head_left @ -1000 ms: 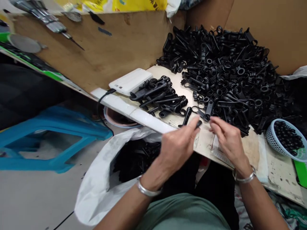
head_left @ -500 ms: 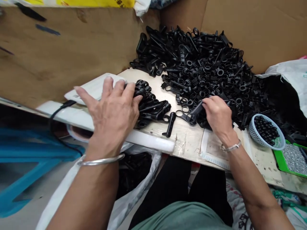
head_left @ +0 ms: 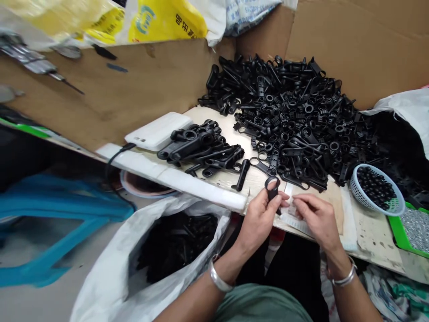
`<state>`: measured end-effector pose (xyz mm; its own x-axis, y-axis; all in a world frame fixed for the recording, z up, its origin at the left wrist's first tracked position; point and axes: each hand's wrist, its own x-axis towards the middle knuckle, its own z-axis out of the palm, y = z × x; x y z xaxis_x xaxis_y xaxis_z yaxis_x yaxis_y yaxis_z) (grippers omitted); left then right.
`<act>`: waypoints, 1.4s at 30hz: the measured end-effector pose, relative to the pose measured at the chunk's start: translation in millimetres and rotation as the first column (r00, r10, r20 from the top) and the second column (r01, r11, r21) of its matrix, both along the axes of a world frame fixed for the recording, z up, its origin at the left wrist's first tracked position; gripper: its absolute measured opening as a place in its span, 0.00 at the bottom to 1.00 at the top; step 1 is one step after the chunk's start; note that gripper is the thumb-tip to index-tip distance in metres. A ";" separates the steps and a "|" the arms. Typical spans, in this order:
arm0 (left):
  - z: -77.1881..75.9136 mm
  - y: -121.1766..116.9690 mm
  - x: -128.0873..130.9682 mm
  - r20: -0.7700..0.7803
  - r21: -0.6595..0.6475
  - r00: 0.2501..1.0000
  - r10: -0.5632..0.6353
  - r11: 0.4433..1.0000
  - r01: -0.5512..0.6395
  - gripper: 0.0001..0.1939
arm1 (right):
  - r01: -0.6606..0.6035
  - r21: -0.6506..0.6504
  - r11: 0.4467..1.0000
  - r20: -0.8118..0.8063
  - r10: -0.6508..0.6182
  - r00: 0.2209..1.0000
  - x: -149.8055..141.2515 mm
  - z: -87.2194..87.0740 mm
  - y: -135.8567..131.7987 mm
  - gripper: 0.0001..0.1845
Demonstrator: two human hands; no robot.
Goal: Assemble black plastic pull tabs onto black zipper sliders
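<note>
My left hand (head_left: 259, 217) is closed round a black plastic part with a ring end (head_left: 272, 188), the ring pointing up past the thumb. Close to its right, my right hand (head_left: 318, 219) has its fingertips pinched together; whether anything small is between them I cannot make out. Beyond both hands spreads a large heap of black plastic parts (head_left: 298, 112). To the left lies a smaller pile of black handle-like parts (head_left: 204, 147), and one single black handle (head_left: 241, 175) lies apart from it near the table edge.
A white box with a cable (head_left: 159, 131) sits left of the small pile. At right stand a light blue basket of black knobs (head_left: 358, 194) and a green tray of small metal pieces (head_left: 398, 232). Below hangs a white sack (head_left: 103, 264); a blue stool (head_left: 67, 208) stands left.
My left hand went out to the small pile and came back; it now holds a ring-ended part. My right hand left the black part at the heap and drew back beside my left.
</note>
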<state>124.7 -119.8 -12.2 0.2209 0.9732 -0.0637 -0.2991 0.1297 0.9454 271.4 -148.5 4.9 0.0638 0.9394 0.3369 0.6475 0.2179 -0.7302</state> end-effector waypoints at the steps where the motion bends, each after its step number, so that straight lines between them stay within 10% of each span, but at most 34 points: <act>1: 0.0 -0.2 -3.7 0.016 -0.030 1.000 -0.012 0.999 0.012 0.20 | 0.033 0.011 0.999 0.049 -0.034 0.998 3.4 3.0 6.8 0.08; 5: -0.1 -3.7 -15.9 0.124 -0.208 0.988 -0.089 0.972 0.114 0.28 | 0.036 0.024 0.999 0.434 -0.043 0.900 -6.3 18.8 39.6 0.12; 8: -0.6 -6.3 -20.4 0.166 -0.261 0.983 -0.076 0.958 0.118 0.31 | 0.129 -0.132 0.983 0.737 0.010 0.676 -32.1 28.0 62.6 0.14; 12: -2.1 -6.8 -26.0 0.203 -0.274 0.978 -0.039 0.957 0.095 0.31 | 0.263 -0.190 0.946 0.842 0.019 0.539 -55.2 29.2 83.2 0.14; 18: -2.1 -8.4 -28.3 0.213 -0.291 0.977 0.017 0.956 0.046 0.24 | 0.207 -0.068 0.976 0.728 -0.094 0.680 -29.3 26.8 71.0 0.14; 23: -0.7 -10.7 -23.5 0.255 -0.334 0.966 0.039 0.941 0.050 0.25 | 0.016 -0.005 1.000 0.091 -0.016 0.996 10.3 10.2 18.8 0.15; 32: -5.6 -19.7 -3.3 0.274 -0.404 0.962 0.003 0.908 0.112 0.32 | 0.063 0.163 0.985 0.373 -0.120 0.920 41.3 -28.1 -30.0 0.13; 42: -12.2 -20.1 2.6 0.292 -0.348 0.955 -0.042 0.926 0.147 0.23 | 0.108 0.106 0.989 0.356 -0.139 0.924 54.6 -24.2 -36.1 0.07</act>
<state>127.2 -139.8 -24.4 0.3706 0.8678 -0.3311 -0.5085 0.4879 0.7095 326.0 -184.6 -19.3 0.0367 0.8997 0.4349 0.8896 0.1688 -0.4245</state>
